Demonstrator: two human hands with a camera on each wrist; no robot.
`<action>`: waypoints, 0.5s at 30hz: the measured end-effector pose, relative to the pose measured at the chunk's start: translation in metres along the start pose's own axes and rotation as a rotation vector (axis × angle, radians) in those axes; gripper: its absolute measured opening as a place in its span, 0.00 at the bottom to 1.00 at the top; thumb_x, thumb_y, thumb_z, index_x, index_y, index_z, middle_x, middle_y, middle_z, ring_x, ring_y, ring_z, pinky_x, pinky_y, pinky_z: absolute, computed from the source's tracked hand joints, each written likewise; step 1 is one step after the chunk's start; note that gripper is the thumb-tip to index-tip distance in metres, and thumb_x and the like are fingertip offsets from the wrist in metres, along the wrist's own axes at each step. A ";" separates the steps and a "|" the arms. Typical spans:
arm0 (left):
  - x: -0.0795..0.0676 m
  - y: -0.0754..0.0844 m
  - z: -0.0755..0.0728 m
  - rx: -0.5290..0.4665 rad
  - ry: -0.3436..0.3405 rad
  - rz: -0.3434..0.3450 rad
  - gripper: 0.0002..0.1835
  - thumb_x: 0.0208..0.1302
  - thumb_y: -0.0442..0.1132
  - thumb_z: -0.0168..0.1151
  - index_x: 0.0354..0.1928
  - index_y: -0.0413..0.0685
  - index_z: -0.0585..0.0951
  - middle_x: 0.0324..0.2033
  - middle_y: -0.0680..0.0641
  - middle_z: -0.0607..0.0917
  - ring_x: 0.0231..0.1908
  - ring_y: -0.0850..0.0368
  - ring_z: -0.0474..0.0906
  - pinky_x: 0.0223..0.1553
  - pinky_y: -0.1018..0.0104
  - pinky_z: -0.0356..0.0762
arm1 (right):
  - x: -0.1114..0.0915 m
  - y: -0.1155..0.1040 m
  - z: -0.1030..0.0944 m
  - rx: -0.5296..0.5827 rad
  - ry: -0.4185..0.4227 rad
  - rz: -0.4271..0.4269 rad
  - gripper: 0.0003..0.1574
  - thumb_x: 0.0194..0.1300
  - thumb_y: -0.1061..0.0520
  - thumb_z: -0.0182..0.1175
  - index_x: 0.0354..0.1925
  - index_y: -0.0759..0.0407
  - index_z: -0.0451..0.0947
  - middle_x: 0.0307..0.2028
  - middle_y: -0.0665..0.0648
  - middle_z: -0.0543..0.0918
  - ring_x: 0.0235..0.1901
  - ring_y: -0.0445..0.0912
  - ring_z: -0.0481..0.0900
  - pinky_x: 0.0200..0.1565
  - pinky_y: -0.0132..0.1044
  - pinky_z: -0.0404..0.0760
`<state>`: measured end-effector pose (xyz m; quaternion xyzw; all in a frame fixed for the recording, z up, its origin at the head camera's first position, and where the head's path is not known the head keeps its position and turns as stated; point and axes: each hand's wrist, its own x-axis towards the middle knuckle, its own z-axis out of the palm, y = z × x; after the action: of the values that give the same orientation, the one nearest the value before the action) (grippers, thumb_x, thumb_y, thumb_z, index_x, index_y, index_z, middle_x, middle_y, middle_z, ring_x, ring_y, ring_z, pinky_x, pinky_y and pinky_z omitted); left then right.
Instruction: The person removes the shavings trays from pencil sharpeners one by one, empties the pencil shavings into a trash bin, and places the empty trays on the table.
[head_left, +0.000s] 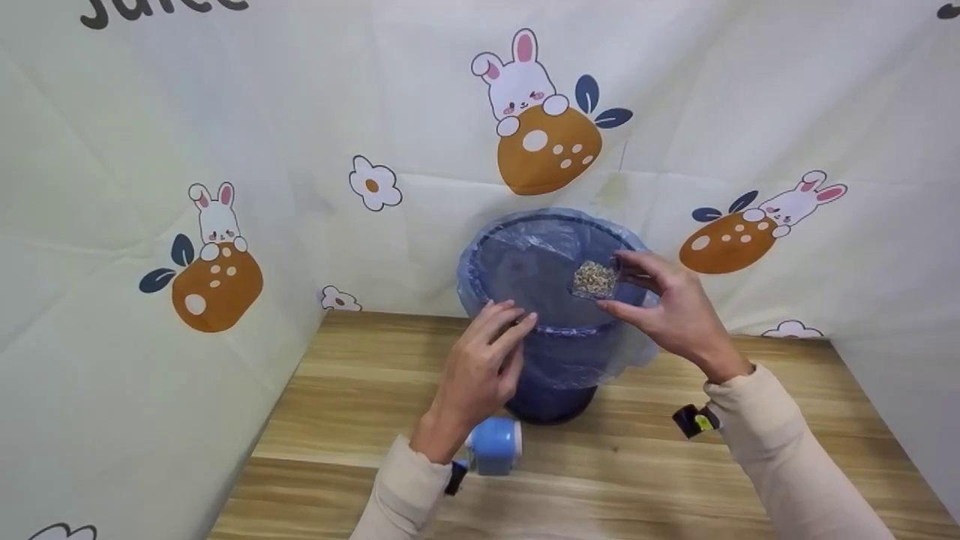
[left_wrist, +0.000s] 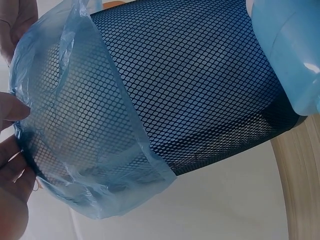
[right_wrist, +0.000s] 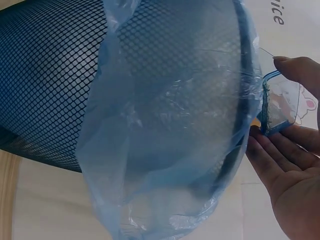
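The right hand (head_left: 671,307) holds a small clear tray (right_wrist: 282,102) between thumb and fingers, over the right side of the mouth of the bin (left_wrist: 190,75). The bin stands near the back edge of the worktop (head_left: 360,375). The tray looks light, stiff and smooth, so it could slip, and its thin sides might crack if squeezed hard. Two facing sides seem the best place to hold it, with fingers kept out of the dry, loose bits (head_left: 595,277) inside, which would spill with a tilt. The left hand (head_left: 480,360) is by the left front of the rim, its fingers loose and a bit apart, holding nothing; I can't tell if it touches the bag (head_left: 570,364). The bag looks thin, soft and easy to tear. A blue box (head_left: 496,448) sits in front of the bin, nearer the worktop's front edge. The head view shows the bits from above and looks down into the bin. The right wrist view shows the tray from the side, just above the rim. The left wrist view shows the bin's net of little holes up close, but not the tray.
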<state>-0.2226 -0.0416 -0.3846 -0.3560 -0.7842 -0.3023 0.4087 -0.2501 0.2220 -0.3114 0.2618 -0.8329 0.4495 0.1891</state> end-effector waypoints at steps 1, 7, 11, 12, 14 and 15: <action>0.000 0.000 0.000 -0.002 0.002 0.001 0.18 0.61 0.26 0.60 0.54 0.39 0.84 0.50 0.40 0.84 0.58 0.44 0.77 0.68 0.53 0.67 | 0.000 0.001 0.001 -0.009 -0.001 -0.009 0.41 0.50 0.66 0.76 0.61 0.71 0.73 0.55 0.67 0.80 0.52 0.55 0.81 0.53 0.23 0.77; 0.000 0.000 0.001 -0.004 0.010 0.003 0.18 0.61 0.26 0.60 0.54 0.39 0.84 0.49 0.39 0.84 0.58 0.44 0.78 0.68 0.53 0.68 | 0.002 0.003 0.006 -0.107 0.001 -0.059 0.41 0.49 0.63 0.77 0.60 0.70 0.74 0.55 0.67 0.80 0.53 0.55 0.81 0.54 0.33 0.80; 0.000 0.001 0.001 -0.002 0.012 0.001 0.18 0.61 0.26 0.60 0.54 0.40 0.84 0.50 0.40 0.84 0.58 0.45 0.77 0.68 0.53 0.68 | 0.004 0.004 0.009 -0.177 0.000 -0.089 0.41 0.49 0.60 0.78 0.60 0.69 0.75 0.56 0.67 0.80 0.54 0.56 0.80 0.55 0.47 0.80; 0.000 0.001 0.001 0.001 0.012 0.000 0.18 0.61 0.26 0.60 0.54 0.40 0.84 0.50 0.40 0.84 0.58 0.45 0.77 0.68 0.53 0.68 | 0.004 0.003 0.010 -0.191 0.000 -0.093 0.42 0.49 0.59 0.78 0.60 0.69 0.75 0.56 0.67 0.80 0.54 0.57 0.80 0.55 0.49 0.80; 0.000 0.001 0.000 0.004 0.012 -0.001 0.19 0.61 0.26 0.60 0.54 0.40 0.84 0.50 0.41 0.84 0.59 0.46 0.77 0.68 0.54 0.67 | 0.005 0.003 0.011 -0.205 0.000 -0.101 0.42 0.50 0.59 0.78 0.61 0.70 0.74 0.57 0.68 0.80 0.55 0.58 0.80 0.56 0.51 0.79; 0.000 0.001 0.000 0.004 0.012 -0.002 0.19 0.61 0.26 0.60 0.54 0.40 0.84 0.50 0.41 0.84 0.59 0.46 0.77 0.68 0.54 0.67 | 0.005 0.003 0.011 -0.211 0.001 -0.104 0.42 0.50 0.59 0.78 0.61 0.69 0.74 0.57 0.68 0.80 0.56 0.58 0.79 0.57 0.52 0.79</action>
<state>-0.2223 -0.0410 -0.3849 -0.3527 -0.7825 -0.3033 0.4139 -0.2569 0.2125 -0.3166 0.2830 -0.8607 0.3492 0.2391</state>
